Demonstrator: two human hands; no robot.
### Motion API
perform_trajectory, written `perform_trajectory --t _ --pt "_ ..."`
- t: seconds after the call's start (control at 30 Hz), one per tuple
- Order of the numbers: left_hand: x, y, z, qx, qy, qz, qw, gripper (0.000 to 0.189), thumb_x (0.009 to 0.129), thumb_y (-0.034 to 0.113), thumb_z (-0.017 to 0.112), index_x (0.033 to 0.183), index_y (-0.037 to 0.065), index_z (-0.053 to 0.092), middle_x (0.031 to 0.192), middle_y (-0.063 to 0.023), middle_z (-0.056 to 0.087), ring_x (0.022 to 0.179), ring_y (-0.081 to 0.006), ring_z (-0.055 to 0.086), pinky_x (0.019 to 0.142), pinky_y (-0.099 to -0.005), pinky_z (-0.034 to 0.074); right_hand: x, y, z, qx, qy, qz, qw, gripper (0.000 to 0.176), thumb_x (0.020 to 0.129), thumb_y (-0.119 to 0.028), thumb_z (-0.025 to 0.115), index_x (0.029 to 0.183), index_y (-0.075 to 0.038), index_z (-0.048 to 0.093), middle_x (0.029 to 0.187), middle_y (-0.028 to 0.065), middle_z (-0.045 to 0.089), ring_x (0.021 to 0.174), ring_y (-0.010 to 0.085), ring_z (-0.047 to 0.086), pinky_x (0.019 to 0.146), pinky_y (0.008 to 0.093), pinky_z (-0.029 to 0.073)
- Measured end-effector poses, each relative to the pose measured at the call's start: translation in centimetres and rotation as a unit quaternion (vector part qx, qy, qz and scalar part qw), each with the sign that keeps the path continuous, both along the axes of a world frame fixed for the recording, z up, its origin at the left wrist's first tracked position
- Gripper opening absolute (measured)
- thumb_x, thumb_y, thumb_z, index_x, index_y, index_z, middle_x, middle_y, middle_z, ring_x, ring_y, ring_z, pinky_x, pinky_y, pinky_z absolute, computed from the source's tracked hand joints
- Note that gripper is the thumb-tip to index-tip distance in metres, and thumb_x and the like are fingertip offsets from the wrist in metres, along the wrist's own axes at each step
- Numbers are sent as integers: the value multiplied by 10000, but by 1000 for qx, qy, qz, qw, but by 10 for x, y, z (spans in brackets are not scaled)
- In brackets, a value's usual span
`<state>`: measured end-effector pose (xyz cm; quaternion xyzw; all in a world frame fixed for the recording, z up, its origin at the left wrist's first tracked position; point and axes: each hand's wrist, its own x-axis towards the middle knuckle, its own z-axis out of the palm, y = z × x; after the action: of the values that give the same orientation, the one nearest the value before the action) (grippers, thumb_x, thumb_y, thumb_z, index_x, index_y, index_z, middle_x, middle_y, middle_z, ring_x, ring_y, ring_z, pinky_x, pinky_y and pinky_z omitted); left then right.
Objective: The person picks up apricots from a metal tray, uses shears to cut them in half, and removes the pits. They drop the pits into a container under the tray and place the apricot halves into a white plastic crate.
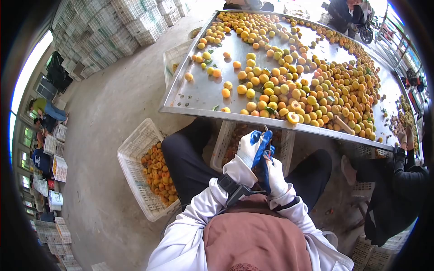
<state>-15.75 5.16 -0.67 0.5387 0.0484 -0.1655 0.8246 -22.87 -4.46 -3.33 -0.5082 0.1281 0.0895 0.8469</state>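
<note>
My left hand (253, 147), in a white glove with blue-coated fingers, is closed in front of the table's near edge. Just right of it and lower, my right hand (275, 175) wears a matching glove and is closed around a slim tool (267, 153), with a thin tip pointing up between the hands. The tool's kind is too small to tell, and whatever the left fingers hold is hidden. Beyond both hands, apricots (312, 100) cover much of the metal table (190, 97). A cut apricot (293, 118) lies at the near edge, left of a wooden handle (344, 125).
Beside my left leg stands a white crate (128, 156) of halved apricots. Another crate (219, 147) sits between my legs, under the table edge. A co-worker in dark clothes (393, 189) works at the right. Stacked crates (97, 34) line the far left.
</note>
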Motion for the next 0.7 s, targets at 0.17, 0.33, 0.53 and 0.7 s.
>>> perform_trajectory --t 0.17,0.33,0.53,0.7 --pt "5 1 -22 51 -27 8 998 272 957 251 688 846 11 623 714 -56 611 592 -159 633 517 -290 513 9 -22 -13 364 219 119 898 360 1025 -428 481 823 -137 547 636 -2 491 433 102 418 362 238 304" --pt "1 1 -17 13 -16 -6 1000 279 958 283 686 893 16 640 735 -67 633 621 -165 652 548 -301 534 2 -25 -15 363 170 157 903 387 1033 -452 438 830 -143 552 649 10 500 440 120 433 370 253 314" --pt "5 6 -19 -82 -58 -106 989 337 984 298 645 1169 19 612 1052 -165 694 833 -204 689 748 -330 587 5 -25 -17 16 46 36 998 284 1049 -298 474 1028 -70 641 814 41 639 669 116 606 581 247 489" --pt "7 8 -29 -145 -39 -105 983 355 976 295 655 1174 3 617 1051 -161 698 907 -210 686 814 -343 574 3 -18 -7 -362 -124 8 924 232 1039 -129 481 1088 26 646 928 87 681 811 159 639 749 307 516"
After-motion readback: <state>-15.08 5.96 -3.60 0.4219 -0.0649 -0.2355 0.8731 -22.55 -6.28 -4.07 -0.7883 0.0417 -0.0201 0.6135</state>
